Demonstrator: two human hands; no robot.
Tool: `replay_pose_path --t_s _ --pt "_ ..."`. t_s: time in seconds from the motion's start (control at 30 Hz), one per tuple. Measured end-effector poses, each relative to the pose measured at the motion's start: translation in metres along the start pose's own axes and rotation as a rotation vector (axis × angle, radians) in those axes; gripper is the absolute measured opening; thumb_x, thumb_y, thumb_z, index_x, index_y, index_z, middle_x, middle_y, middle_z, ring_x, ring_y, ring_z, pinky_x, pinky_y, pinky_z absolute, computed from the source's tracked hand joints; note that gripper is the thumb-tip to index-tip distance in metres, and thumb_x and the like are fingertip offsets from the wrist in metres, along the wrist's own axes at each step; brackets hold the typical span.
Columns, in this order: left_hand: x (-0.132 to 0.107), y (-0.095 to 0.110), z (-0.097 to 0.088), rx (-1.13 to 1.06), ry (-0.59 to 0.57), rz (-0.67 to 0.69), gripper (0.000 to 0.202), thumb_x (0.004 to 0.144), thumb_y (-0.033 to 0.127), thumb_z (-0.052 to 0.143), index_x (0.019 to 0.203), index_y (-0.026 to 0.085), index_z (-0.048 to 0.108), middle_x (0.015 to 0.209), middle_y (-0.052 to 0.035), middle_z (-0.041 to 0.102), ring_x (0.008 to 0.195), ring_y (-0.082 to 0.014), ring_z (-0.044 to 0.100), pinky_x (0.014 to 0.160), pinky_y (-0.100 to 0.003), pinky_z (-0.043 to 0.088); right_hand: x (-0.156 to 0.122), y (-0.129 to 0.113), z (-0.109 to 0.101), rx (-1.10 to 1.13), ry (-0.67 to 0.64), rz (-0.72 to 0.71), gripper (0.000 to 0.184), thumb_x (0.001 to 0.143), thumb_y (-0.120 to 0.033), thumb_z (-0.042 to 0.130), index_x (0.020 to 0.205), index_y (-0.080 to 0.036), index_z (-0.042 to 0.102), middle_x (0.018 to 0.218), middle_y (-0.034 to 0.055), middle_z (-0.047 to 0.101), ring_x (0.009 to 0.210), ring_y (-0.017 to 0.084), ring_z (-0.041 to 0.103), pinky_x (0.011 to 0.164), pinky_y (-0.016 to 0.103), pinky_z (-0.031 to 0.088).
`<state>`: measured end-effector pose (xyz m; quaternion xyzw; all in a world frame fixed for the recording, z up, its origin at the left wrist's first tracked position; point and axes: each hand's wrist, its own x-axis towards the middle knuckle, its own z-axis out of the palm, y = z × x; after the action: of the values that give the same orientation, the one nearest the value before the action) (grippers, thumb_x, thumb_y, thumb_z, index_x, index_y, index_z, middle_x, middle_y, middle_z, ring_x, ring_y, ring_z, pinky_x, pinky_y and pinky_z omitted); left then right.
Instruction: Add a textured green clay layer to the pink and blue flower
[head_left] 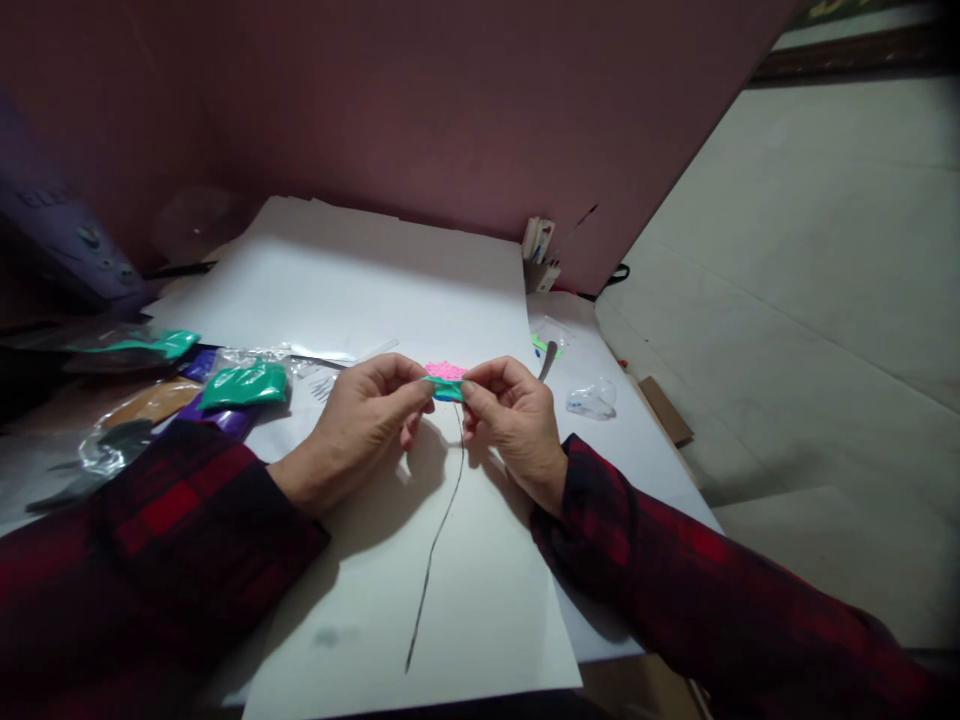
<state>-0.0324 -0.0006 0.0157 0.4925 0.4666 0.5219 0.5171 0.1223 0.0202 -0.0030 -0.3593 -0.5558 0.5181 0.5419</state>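
Between my two hands stretches a small strip of green modelling clay (448, 388), with a bit of blue along its lower edge. My left hand (367, 420) pinches its left end between thumb and fingers. The other end is pinched by my right hand (517, 415). Just behind the strip shows a bumpy pink clay shape (445, 370), partly hidden by the green piece. Below the hands lies a white sheet of paper (495, 600), with a thin dark curved line (431, 560) running down it toward me.
To the left lie a packet of green clay (244, 383), an orange-brown packet (157, 400) and purple packets. Large white sheets (360, 265) cover the back of the table. A metal handle (549, 360) and a crumpled clear plastic bag (591, 400) are at the right.
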Motion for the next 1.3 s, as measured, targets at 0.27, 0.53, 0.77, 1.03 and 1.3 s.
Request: replay_pose_path --t_s 0.27,0.53,0.77,1.03,1.3 --pt "0.001 -0.003 -0.003 -0.006 -0.046 0.038 0.019 0.073 0.029 0.071 0.083 0.014 0.067 0.068 0.0001 0.061 0.049 -0.0078 0.049 0.046 -0.021 0.040 0.006 0.008 -0.006 0.052 -0.002 0.094 0.020 0.081 -0.035 0.066 0.086 -0.019 0.056 0.059 -0.0044 0.060 0.039 0.007 0.052 0.031 0.017 0.039" --pt "0.002 -0.006 -0.003 0.067 -0.053 0.065 0.027 0.073 0.027 0.072 0.094 0.017 0.059 0.065 0.0037 0.058 0.041 -0.0077 0.049 0.040 -0.020 0.039 -0.001 0.000 -0.003 0.011 -0.157 0.004 0.015 0.084 -0.034 0.063 0.087 -0.020 0.058 0.063 -0.0039 0.060 0.040 0.007 0.051 0.033 0.019 0.043" --pt "-0.003 0.000 0.001 0.200 -0.003 0.061 0.014 0.072 0.028 0.071 0.073 0.015 0.066 0.052 0.0022 0.058 0.045 -0.0092 0.050 0.044 -0.021 0.039 -0.002 0.005 -0.002 -0.053 -0.138 -0.050 0.008 0.083 -0.024 0.063 0.089 -0.021 0.058 0.066 -0.0039 0.057 0.050 0.008 0.053 0.038 0.018 0.043" --pt "-0.003 0.003 0.000 0.178 -0.027 0.038 0.010 0.071 0.025 0.070 0.070 0.015 0.068 0.053 0.0022 0.058 0.043 -0.0091 0.049 0.043 -0.021 0.039 -0.001 0.007 -0.003 -0.096 -0.150 -0.061 0.011 0.082 -0.027 0.066 0.084 -0.019 0.058 0.071 -0.0021 0.060 0.055 0.008 0.055 0.046 0.020 0.046" --pt "-0.005 0.006 0.002 0.126 -0.092 0.010 0.011 0.074 0.025 0.069 0.078 0.014 0.069 0.059 0.0016 0.062 0.051 -0.0097 0.053 0.051 -0.020 0.044 -0.001 0.008 -0.004 -0.111 -0.100 -0.052 0.012 0.084 -0.029 0.064 0.083 -0.019 0.058 0.059 -0.0058 0.053 0.042 0.006 0.047 0.036 0.019 0.041"
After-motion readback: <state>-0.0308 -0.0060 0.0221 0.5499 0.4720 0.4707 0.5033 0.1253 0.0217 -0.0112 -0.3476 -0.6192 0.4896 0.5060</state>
